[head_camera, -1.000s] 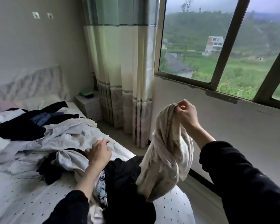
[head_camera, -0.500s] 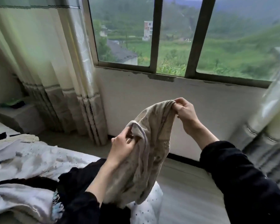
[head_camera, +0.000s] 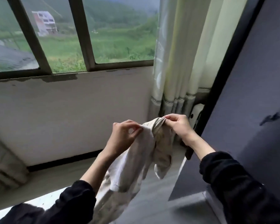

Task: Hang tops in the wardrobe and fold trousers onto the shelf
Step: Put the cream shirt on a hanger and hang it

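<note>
A cream, faintly patterned garment (head_camera: 136,160) hangs in front of me, held up by its top edge at chest height. My left hand (head_camera: 124,135) pinches the fabric on its left side. My right hand (head_camera: 178,125) grips the bunched top edge on the right. The cloth droops down between my black sleeves toward the floor. A dark grey wardrobe panel (head_camera: 249,110) stands close on the right, just beyond my right forearm.
A barred window (head_camera: 81,34) and white wall lie straight ahead. A pale striped curtain (head_camera: 173,62) hangs in the corner by the wardrobe. The spotted bed edge (head_camera: 44,201) shows at lower left, grey floor (head_camera: 152,196) below.
I have turned right from the bed toward the wardrobe. My left hand left the bed pile, took hold of the garment, and now pinches its top edge near my right hand.
</note>
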